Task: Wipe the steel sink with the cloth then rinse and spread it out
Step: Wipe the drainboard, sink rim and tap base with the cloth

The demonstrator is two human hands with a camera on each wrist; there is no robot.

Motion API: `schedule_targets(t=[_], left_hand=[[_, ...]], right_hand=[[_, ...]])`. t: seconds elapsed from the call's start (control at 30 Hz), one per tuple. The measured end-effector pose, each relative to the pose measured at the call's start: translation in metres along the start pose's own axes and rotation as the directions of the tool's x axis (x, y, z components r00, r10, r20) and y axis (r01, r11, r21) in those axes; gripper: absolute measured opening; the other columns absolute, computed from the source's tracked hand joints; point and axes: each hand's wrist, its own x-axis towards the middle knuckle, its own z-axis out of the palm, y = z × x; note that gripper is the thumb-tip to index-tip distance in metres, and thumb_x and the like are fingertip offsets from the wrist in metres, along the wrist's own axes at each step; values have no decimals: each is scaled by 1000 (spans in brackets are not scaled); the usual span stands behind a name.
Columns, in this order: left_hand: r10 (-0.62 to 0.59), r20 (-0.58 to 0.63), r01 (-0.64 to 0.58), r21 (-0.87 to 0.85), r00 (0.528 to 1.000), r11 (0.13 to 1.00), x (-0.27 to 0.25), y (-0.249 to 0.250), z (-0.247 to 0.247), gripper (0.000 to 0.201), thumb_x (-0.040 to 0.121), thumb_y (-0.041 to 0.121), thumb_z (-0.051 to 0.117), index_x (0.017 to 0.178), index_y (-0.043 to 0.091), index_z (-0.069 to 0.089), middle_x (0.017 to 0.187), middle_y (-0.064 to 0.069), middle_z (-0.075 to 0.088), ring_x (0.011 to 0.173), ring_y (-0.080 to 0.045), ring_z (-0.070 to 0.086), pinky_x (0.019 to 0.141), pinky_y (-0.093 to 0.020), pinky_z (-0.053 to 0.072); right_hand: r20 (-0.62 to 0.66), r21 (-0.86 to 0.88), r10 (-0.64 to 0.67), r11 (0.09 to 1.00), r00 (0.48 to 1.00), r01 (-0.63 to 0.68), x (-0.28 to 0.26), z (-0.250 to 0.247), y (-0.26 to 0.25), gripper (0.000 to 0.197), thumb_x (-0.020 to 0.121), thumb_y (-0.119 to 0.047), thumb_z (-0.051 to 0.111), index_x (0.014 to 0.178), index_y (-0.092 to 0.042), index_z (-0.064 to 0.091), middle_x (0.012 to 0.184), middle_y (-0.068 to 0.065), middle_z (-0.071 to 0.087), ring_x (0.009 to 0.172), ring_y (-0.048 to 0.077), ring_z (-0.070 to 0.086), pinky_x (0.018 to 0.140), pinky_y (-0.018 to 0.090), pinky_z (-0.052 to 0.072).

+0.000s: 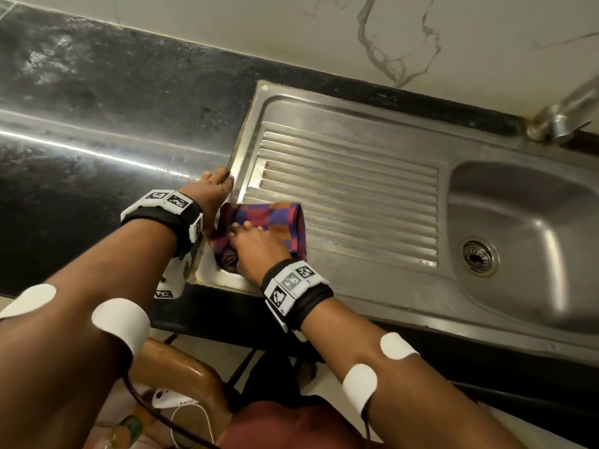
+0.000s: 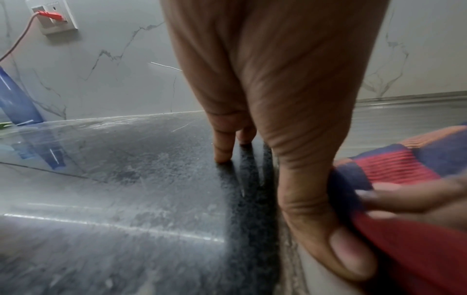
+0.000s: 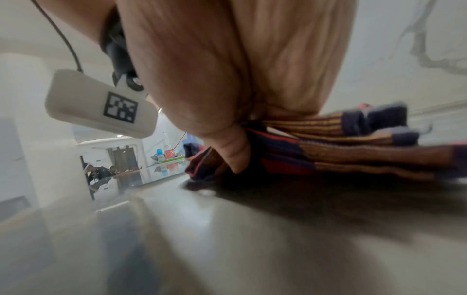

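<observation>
A folded cloth (image 1: pixel 275 222) checked in purple, red and orange lies on the near left corner of the steel sink's ribbed drainboard (image 1: pixel 350 176). My right hand (image 1: pixel 256 247) lies on the cloth, fingers across its top. Its thumb (image 3: pixel 235 151) digs into the bunched near end of the cloth (image 3: pixel 353 151). My left hand (image 1: pixel 210 192) rests on the black counter (image 1: pixel 97 124) at the sink's left rim. Its straight fingers (image 2: pixel 222 147) touch the stone, and its thumb (image 2: pixel 328 239) lies against the cloth (image 2: pixel 404 165).
The basin (image 1: pixel 534 228) with its drain (image 1: pixel 479 256) is at the right, a steel tap (image 1: pixel 564 115) behind it. A wall socket with a red plug (image 2: pixel 53 17) and a blue bottle (image 2: pixel 15 99) stand far left. A wooden chair back (image 1: pixel 181 374) is below the counter edge.
</observation>
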Motion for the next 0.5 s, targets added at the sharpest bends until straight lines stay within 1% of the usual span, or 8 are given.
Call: schedule_targets(t=[0.07,0.13,0.2,0.3,0.4,0.5], left_hand=[[-24,30,25,-23,999,999,-1,-1,1,139,43,23,95,150,9,8,159,-7,-1,145,-34,13,113,-44,32],[-47,38,49,-60,998,997,-2,-1,2,142,43,22,94,152,13,3,160,-3,-6,146,-32,9,115,-44,28],[-53,44,57,-79,998,995,-2,-1,2,141,44,21,94,152,16,3,160,-1,-7,146,-32,9,114,-46,27],[-40,42,43,-70,998,997,0,-2,3,144,40,24,95,152,15,4,160,-2,-4,146,-32,10,115,-47,27],[-29,42,32,-75,999,997,1,-4,4,146,38,26,95,152,15,4,160,-1,-5,147,-31,8,116,-48,26],[-30,32,33,-94,999,995,1,-3,4,145,39,24,96,152,13,5,160,-2,-4,147,-31,8,116,-47,26]], right_hand=[[31,69,2,998,1000,-4,-12,3,7,52,86,-7,47,138,-7,43,148,8,39,133,28,40,108,40,34],[54,116,25,993,998,-31,-28,3,21,57,85,-3,47,141,-8,40,154,7,31,140,28,32,113,41,28],[66,156,62,985,996,-72,-46,3,41,59,86,-3,46,143,-10,38,156,7,28,142,28,29,115,42,27],[73,192,140,970,988,-151,-79,0,73,60,87,-4,44,145,-14,36,157,4,26,143,27,27,117,41,26],[77,261,249,930,965,-260,-118,1,109,64,87,0,41,147,-18,33,158,-1,24,145,21,23,118,34,17],[34,329,403,860,915,-391,-157,8,150,68,81,6,41,144,-18,39,155,-1,29,145,16,25,117,24,12]])
